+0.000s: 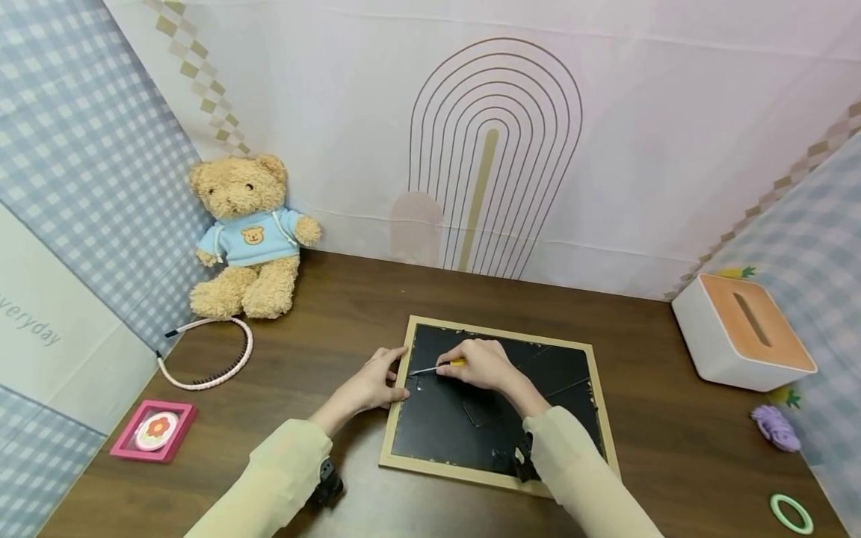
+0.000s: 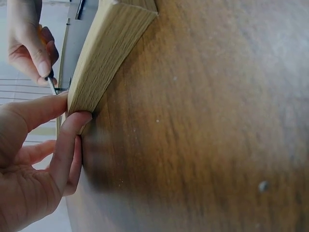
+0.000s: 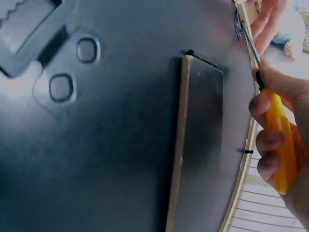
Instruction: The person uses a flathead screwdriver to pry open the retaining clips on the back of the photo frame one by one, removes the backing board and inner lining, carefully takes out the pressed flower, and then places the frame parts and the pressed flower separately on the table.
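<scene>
A picture frame (image 1: 464, 476) with a light wood border lies face down, its black backing board (image 1: 437, 430) upward. My left hand (image 1: 368, 381) grips the frame's left border, fingertips against its outer side in the left wrist view. My right hand (image 1: 480, 364) holds a screwdriver by its yellow handle (image 3: 282, 150). The thin metal shaft (image 1: 427, 370) points left, its tip down at the board's left edge beside a small dark metal piece (image 3: 237, 25). A raised black stand leg (image 3: 203, 111) on the board shows in the right wrist view.
On the left are a teddy bear (image 1: 252, 243), a headband (image 1: 247, 351) and a pink box (image 1: 184, 433). A tissue box (image 1: 720, 329), a purple bundle (image 1: 776, 428) and a green ring (image 1: 776, 508) lie on the right. A patterned cloth (image 1: 323, 134) hangs behind the table.
</scene>
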A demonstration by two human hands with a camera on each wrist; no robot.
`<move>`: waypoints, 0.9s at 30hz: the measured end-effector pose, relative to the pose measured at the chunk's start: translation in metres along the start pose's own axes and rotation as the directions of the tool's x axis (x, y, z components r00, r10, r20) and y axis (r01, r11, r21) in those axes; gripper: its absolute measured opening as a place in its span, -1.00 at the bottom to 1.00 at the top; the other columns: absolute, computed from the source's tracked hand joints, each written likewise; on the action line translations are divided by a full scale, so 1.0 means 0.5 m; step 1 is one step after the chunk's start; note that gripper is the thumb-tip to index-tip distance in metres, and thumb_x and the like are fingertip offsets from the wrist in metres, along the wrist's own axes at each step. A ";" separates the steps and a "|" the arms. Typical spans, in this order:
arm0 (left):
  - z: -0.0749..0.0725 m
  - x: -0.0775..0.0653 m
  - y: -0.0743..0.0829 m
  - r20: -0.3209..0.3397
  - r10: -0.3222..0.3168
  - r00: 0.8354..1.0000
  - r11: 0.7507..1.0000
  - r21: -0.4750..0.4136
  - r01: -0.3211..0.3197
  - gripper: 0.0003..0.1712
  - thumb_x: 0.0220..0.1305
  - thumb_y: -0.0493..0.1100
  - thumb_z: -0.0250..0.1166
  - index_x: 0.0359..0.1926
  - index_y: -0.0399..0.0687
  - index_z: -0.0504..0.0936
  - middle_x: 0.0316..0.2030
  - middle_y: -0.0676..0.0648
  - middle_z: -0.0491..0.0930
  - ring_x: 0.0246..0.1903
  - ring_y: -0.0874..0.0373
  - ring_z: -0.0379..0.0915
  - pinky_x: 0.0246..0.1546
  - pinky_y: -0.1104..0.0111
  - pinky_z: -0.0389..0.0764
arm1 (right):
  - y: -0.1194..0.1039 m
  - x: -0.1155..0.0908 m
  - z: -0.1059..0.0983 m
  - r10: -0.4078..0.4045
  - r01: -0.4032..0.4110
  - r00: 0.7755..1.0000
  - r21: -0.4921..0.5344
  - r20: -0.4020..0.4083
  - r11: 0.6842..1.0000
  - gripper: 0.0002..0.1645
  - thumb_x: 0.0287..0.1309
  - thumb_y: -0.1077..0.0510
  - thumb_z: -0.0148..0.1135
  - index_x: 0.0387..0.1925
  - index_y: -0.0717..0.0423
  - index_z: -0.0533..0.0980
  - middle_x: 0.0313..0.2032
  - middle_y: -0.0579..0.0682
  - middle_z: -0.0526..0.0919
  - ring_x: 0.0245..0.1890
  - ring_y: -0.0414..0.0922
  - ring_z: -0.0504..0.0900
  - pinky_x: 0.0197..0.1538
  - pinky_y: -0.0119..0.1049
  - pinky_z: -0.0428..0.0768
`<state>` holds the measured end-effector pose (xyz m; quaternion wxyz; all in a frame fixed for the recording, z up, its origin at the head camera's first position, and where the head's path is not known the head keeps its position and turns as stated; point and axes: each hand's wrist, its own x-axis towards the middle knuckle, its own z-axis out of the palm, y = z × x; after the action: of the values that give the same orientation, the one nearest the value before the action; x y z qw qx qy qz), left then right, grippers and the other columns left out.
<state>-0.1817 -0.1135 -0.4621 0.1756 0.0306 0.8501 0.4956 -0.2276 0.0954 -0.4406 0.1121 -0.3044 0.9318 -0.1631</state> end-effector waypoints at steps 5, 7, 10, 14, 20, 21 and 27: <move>0.004 0.000 0.000 0.013 -0.009 1.000 1.000 0.011 0.009 -0.10 -0.04 -0.45 0.36 0.35 -0.15 0.20 0.13 -0.24 0.25 -0.15 0.00 0.42 -0.60 0.34 0.63 | 0.002 -0.002 0.001 -0.001 0.001 1.000 -0.015 0.000 1.000 -0.73 0.15 -0.12 0.19 -0.17 -0.20 0.67 -0.23 -0.17 0.74 -0.73 -0.30 0.20 -0.67 -0.47 0.04; 0.005 0.001 0.001 0.025 -0.008 1.000 1.000 0.013 0.007 -0.10 -0.03 -0.44 0.36 0.36 -0.14 0.20 0.15 -0.24 0.24 -0.15 0.00 0.42 -0.60 0.34 0.63 | 0.006 -0.007 0.001 0.011 -0.011 1.000 -0.015 0.000 1.000 -0.74 0.14 -0.11 0.20 -0.18 -0.21 0.67 -0.24 -0.17 0.74 -0.73 -0.31 0.20 -0.68 -0.47 0.04; 0.003 0.000 0.001 0.024 -0.011 1.000 1.000 0.017 0.011 -0.09 -0.03 -0.44 0.37 0.36 -0.14 0.20 0.15 -0.24 0.23 -0.14 0.00 0.42 -0.59 0.34 0.63 | 0.009 -0.010 0.003 0.002 -0.002 1.000 -0.007 0.001 1.000 -0.74 0.14 -0.12 0.19 -0.18 -0.21 0.67 -0.24 -0.17 0.74 -0.74 -0.31 0.19 -0.68 -0.47 0.03; -0.001 -0.001 0.000 0.010 -0.013 1.000 1.000 0.015 0.013 -0.10 -0.04 -0.45 0.36 0.35 -0.15 0.20 0.15 -0.25 0.23 -0.14 -0.02 0.42 -0.59 0.33 0.63 | 0.009 -0.007 0.008 -0.020 0.020 1.000 0.009 -0.012 1.000 -0.72 0.15 -0.13 0.18 -0.17 -0.21 0.67 -0.25 -0.16 0.74 -0.76 -0.31 0.16 -0.69 -0.48 0.00; 0.000 0.000 -0.001 0.003 -0.022 1.000 1.000 0.006 0.022 -0.10 -0.05 -0.46 0.36 0.35 -0.14 0.22 0.15 -0.24 0.24 -0.16 0.01 0.43 -0.60 0.33 0.63 | 0.002 -0.001 0.008 -0.021 0.021 1.000 -0.003 -0.014 1.000 -0.74 0.14 -0.12 0.20 -0.19 -0.20 0.68 -0.27 -0.18 0.74 -0.75 -0.31 0.16 -0.69 -0.47 -0.01; 0.000 0.000 -0.001 0.000 -0.024 1.000 1.000 0.005 0.024 -0.10 -0.05 -0.47 0.36 0.35 -0.14 0.22 0.14 -0.24 0.24 -0.17 0.01 0.43 -0.60 0.32 0.63 | 0.000 0.001 0.008 -0.026 0.026 1.000 -0.009 -0.014 1.000 -0.74 0.14 -0.12 0.20 -0.19 -0.20 0.68 -0.27 -0.18 0.74 -0.75 -0.31 0.16 -0.69 -0.47 -0.01; 0.000 0.000 0.002 -0.007 -0.019 1.000 1.000 -0.011 0.019 -0.03 -0.06 -0.47 0.36 0.38 -0.23 0.10 0.17 -0.23 0.24 -0.14 0.00 0.40 -0.61 0.33 0.63 | -0.010 0.003 0.003 -0.036 0.036 0.999 -0.037 -0.019 0.999 -0.74 0.13 -0.11 0.21 -0.20 -0.17 0.68 -0.33 -0.20 0.74 -0.75 -0.32 0.17 -0.69 -0.46 -0.02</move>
<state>-0.1818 -0.1131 -0.4612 0.1774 0.0197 0.8482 0.4987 -0.2257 0.0905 -0.4404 0.0943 -0.3215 0.9300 -0.1509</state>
